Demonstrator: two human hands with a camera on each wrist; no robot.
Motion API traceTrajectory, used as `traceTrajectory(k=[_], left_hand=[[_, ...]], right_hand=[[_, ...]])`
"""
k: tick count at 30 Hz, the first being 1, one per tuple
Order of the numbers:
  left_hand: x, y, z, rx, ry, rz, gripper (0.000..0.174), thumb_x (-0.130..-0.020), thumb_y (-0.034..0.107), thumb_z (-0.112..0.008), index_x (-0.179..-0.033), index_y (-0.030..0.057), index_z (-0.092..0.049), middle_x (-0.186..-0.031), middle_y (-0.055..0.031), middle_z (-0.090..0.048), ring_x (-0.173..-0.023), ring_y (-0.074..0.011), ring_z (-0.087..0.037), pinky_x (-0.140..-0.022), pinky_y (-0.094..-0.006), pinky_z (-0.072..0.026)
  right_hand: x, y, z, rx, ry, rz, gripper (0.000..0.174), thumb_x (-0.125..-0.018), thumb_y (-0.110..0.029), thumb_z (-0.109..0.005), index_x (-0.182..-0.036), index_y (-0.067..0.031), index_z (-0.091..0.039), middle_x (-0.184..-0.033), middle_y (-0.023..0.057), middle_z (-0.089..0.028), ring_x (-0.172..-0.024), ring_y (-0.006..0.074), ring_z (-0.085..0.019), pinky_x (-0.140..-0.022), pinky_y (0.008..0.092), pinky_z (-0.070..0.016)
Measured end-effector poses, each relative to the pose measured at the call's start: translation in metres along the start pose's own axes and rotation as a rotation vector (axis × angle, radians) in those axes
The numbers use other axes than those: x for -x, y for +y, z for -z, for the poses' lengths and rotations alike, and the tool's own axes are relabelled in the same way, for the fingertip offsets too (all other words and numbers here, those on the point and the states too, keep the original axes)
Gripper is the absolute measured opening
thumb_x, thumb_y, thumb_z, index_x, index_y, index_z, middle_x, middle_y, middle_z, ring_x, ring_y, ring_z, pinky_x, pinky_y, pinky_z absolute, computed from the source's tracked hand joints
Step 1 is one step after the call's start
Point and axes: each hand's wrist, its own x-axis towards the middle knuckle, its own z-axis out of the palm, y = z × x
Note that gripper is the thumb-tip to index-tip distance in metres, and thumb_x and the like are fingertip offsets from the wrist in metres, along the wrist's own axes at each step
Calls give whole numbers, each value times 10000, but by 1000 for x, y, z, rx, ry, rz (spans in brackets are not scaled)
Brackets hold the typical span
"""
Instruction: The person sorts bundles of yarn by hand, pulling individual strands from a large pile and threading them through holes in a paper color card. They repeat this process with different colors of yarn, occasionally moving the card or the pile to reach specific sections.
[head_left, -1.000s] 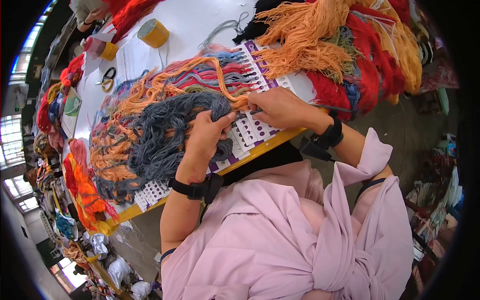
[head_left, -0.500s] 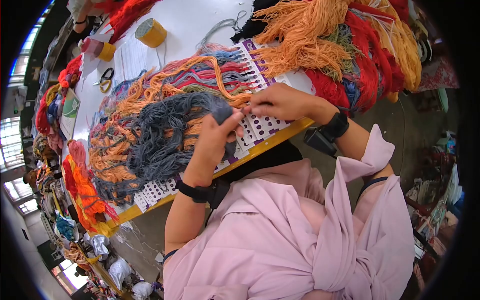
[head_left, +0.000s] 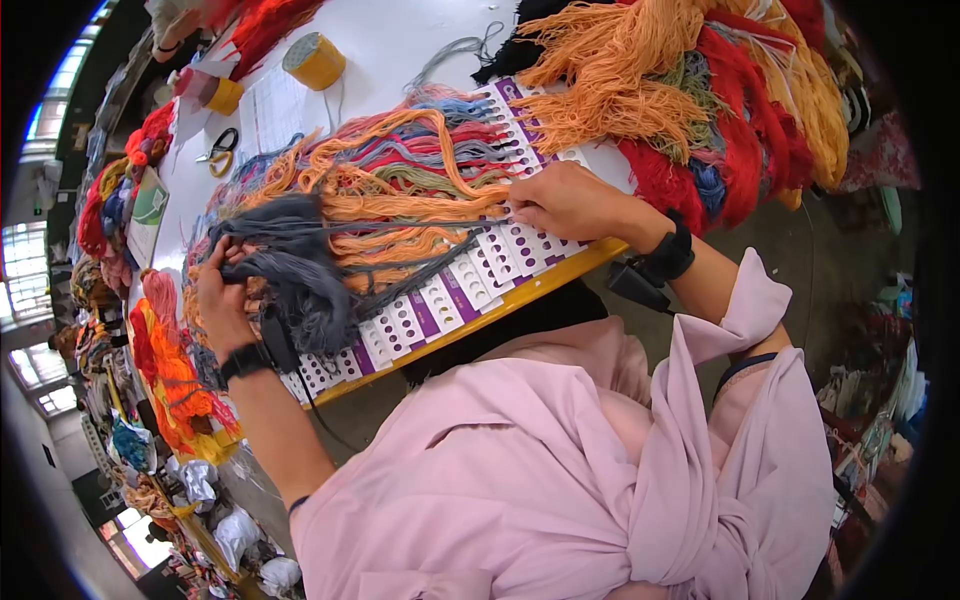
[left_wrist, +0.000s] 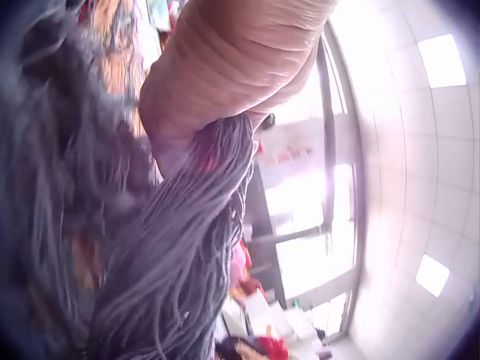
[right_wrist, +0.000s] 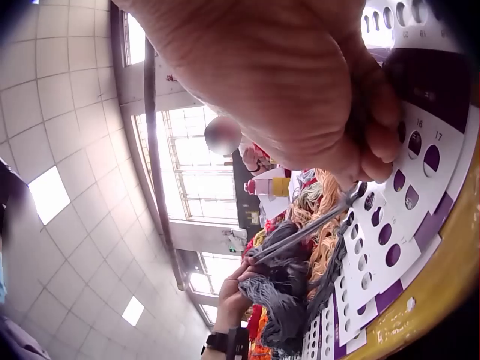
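My left hand [head_left: 222,300] grips a bundle of dark grey yarn [head_left: 300,280] at the left part of the table. In the left wrist view the grey yarn [left_wrist: 180,247] hangs from the curled fingers. My right hand [head_left: 570,203] pinches the other end of the grey strands beside the punched thread card [head_left: 505,250]. The right wrist view shows these strands [right_wrist: 307,229] running taut from the right fingertips to the left hand [right_wrist: 232,292]. Orange yarn [head_left: 400,208] lies under and beside the stretched strands.
Yellow-edged table [head_left: 480,325] carries more punched cards along its front. Scissors [head_left: 220,155], a yellow spool [head_left: 313,62] and a paper sheet [head_left: 272,105] lie farther back. Orange hanks [head_left: 620,70] and red hanks [head_left: 660,185] pile at the right, with bright orange-red yarn [head_left: 175,350] at the left corner.
My left hand has moved far left from beside the right hand, drawing the grey yarn out along the table. The right hand has stayed near the cards. Orange yarn and cards are now uncovered.
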Motion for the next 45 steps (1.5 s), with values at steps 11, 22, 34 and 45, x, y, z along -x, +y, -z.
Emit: traceTrajectory(k=[11,22,34,45], left_hand=[[128,-142,-146,106,-693,350,432,-1010,286,-433,-1302,-26,-497,-1309,-145,-552,-1213,-264,-525,-981,-466,-460],[144,-158,-148,134,-583,374,404,-1014,274,-440,-1300,-3,-507,-1243,-141,-575,-1092,-226,-593,-889,-366,-509],[143,-162,-141,-44,-588,276,428,-936,133,-576,-1338,26,-477,-1033,-78,-618,-921,-169,-630,-783,-327,-534],[151,-162,-146,-50,-566,232,536,-857,19,-661,-1354,18,-459,-939,-53,-637,-906,-166,-644,-765,-314,-536]], right_hand=[[-7,-25,-29,-149,293,60,99,-842,-123,-602,-840,-24,-594,-769,146,-620,-734,344,-614,-658,408,-474],[-21,-57,-57,-1172,95,-233,126,-943,-175,-583,-926,-51,-576,-775,11,-611,-652,44,-578,-526,150,-392],[-7,-50,-66,-1436,113,-263,111,-1007,-186,-479,-987,-84,-519,-813,5,-626,-646,29,-548,-535,150,-412],[-4,-52,-67,-1421,131,-251,113,-1016,-153,-437,-979,-78,-514,-787,16,-623,-606,33,-525,-527,157,-415]])
